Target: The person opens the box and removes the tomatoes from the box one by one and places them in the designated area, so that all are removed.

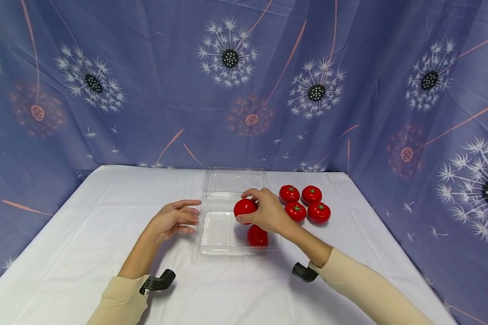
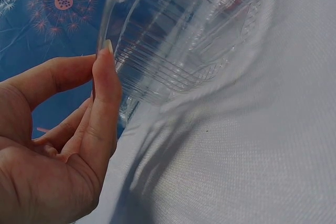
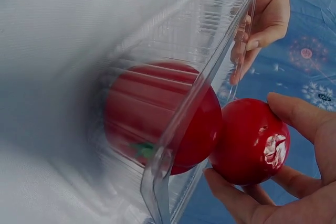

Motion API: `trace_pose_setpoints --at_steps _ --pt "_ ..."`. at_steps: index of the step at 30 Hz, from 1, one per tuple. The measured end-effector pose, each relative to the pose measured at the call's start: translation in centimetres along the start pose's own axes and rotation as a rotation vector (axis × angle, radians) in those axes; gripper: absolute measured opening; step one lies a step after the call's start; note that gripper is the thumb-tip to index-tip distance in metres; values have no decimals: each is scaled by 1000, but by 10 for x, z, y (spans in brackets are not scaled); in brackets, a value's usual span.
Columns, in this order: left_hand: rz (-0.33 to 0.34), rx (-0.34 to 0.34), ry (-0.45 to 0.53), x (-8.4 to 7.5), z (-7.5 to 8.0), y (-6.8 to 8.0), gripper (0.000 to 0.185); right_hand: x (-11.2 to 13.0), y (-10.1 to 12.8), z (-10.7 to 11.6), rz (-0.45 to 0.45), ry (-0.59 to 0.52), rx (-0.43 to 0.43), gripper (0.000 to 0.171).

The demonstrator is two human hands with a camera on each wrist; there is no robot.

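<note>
A clear plastic clamshell container (image 1: pixel 217 230) lies on the table, its lid (image 1: pixel 233 180) folded back behind it. One red tomato (image 1: pixel 257 236) sits in the tray's right part; its green stem shows through the wall in the right wrist view. Above the tray's right side, my right hand (image 1: pixel 266 212) grips a second tomato (image 3: pixel 249 142) between thumb and fingers. My left hand (image 1: pixel 176 219) is at the tray's left side, fingertips touching the rim (image 2: pixel 105 24) from outside.
Several red tomatoes (image 1: pixel 296 211) with green stems stand grouped right of the container. A white cloth (image 1: pixel 118 203) covers the table. Blue dandelion-print curtains (image 1: pixel 166 90) hang behind and along both sides.
</note>
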State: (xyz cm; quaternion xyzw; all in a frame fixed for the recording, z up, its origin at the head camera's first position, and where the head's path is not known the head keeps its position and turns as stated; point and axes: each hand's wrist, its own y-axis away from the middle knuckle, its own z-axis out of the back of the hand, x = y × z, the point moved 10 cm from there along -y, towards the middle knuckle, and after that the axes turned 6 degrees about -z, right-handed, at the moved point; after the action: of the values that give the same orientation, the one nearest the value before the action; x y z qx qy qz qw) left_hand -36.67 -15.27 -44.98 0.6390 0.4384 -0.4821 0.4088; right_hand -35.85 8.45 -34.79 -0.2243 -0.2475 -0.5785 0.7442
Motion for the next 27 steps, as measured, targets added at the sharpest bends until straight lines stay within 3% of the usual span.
trace_pose_setpoints --at_steps 14,22,27 --pt "5 -1 -23 -1 1 0 66 -7 0 3 -36 3 2 59" --pt "5 1 -21 -1 1 -1 65 -3 0 6 31 -14 -12 58" --pt "5 5 -26 0 1 0 65 -6 3 8 9 -51 -1 58"
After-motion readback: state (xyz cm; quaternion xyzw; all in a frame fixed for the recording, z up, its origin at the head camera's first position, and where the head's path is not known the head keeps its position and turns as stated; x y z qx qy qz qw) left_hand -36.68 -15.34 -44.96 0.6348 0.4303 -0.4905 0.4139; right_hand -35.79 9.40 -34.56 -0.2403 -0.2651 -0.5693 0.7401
